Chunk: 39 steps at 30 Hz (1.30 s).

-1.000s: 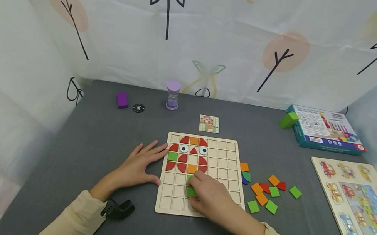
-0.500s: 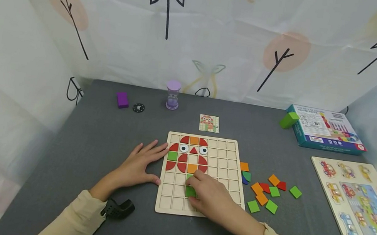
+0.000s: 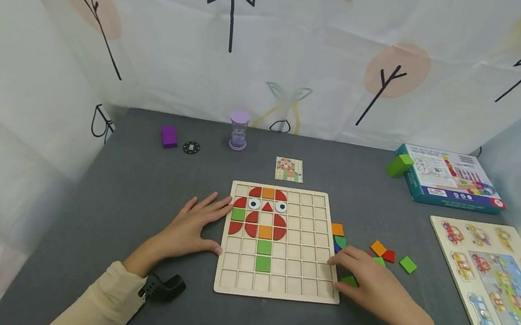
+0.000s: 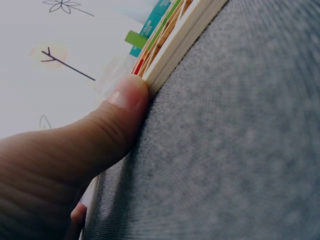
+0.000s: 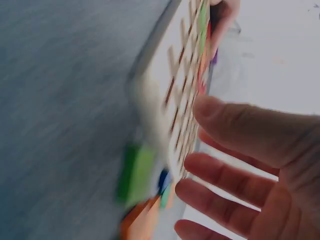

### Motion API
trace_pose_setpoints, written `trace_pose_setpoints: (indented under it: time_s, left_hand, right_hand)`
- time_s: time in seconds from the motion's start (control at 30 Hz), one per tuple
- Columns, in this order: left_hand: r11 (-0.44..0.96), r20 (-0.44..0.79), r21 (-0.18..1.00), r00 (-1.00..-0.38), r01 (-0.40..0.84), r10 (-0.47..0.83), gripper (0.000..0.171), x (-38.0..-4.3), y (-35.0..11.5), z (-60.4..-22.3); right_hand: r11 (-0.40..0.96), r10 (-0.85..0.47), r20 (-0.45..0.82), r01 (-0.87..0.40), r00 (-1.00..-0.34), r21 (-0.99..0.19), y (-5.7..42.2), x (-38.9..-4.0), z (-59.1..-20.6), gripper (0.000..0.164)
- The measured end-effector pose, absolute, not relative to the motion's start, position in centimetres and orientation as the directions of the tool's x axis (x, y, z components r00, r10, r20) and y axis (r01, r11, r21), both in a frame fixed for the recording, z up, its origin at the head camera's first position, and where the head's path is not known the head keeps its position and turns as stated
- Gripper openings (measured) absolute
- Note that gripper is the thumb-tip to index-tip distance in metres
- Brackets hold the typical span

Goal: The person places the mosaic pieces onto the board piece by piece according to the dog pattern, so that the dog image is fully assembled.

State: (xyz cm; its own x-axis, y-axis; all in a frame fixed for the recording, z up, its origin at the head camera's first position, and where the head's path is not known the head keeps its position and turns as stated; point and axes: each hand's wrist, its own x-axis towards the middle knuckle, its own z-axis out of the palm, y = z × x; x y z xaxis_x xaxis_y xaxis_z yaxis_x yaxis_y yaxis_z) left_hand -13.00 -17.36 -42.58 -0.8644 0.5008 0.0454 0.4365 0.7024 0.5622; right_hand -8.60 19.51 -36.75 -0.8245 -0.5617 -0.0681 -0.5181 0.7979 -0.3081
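Observation:
A wooden grid board (image 3: 296, 274) lies flat on the dark table, with red, orange and green pieces and two eye tiles in its cells. Spread along its left edge, my left hand (image 3: 190, 224) touches the rim with thumb and fingertips; the left wrist view has the thumb (image 4: 125, 100) against the side. Two green square tiles (image 3: 263, 263) sit one above the other low in the grid. Over the board's right edge hovers my right hand (image 3: 372, 285), fingers loosely spread and holding nothing in the right wrist view. It partly hides loose tiles, including a green tile (image 3: 350, 280).
More loose pieces lie right of the board, among them an orange tile (image 3: 378, 248) and a green tile (image 3: 408, 264). A picture card (image 3: 289, 169), purple sand timer (image 3: 239, 130), black chip (image 3: 191, 147), purple block (image 3: 169, 137), game box (image 3: 456, 179) and picture puzzle (image 3: 444, 242) surround it.
My right hand has left the green tile in the grid and moved right, to the board's right edge. Both green tiles now show fully. My left hand has stayed on the left rim.

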Motion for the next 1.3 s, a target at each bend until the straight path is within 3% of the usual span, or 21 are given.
trace_pose_setpoints:
  time_s: [0.2, 0.57, 0.67, 0.9, 1.13, 1.3]
  left_hand:
    - [0.702, 0.049, 0.561, -0.864, 0.439, 0.501, 0.095, -13.0, -17.4, -42.6]
    - [0.703, 0.049, 0.557, -0.863, 0.442, 0.503, 0.096, -13.0, -17.3, -42.4]
    - [0.702, 0.052, 0.558, -0.863, 0.443, 0.503, 0.095, -13.0, -17.3, -42.4]
    - [0.702, 0.052, 0.559, -0.864, 0.44, 0.5, 0.095, -12.9, -17.4, -42.5]
    - [0.695, 0.071, 0.56, -0.861, 0.452, 0.503, 0.095, -12.9, -17.4, -42.6]
    - [0.704, 0.058, 0.551, -0.862, 0.448, 0.503, 0.094, -12.9, -17.5, -42.6]
  right_hand:
    - [0.818, -0.548, -0.109, -0.504, -0.829, -0.276, 21.6, -7.9, -37.5, 0.033]
    - [0.865, -0.481, -0.036, -0.468, -0.876, -0.18, 21.1, -7.6, -37.8, 0.029]
    - [0.855, -0.483, 0.016, -0.475, -0.876, -0.206, 20.0, -7.8, -37.6, 0.028]
    - [0.722, -0.581, 0.102, -0.569, -0.808, -0.393, 14.9, -7.8, -37.5, 0.026]
    - [0.661, -0.684, 0.087, -0.665, -0.725, -0.347, 10.1, -7.1, -38.4, 0.021]
    - [0.658, -0.705, 0.075, -0.69, -0.705, -0.304, 9.0, -6.8, -38.6, 0.02]
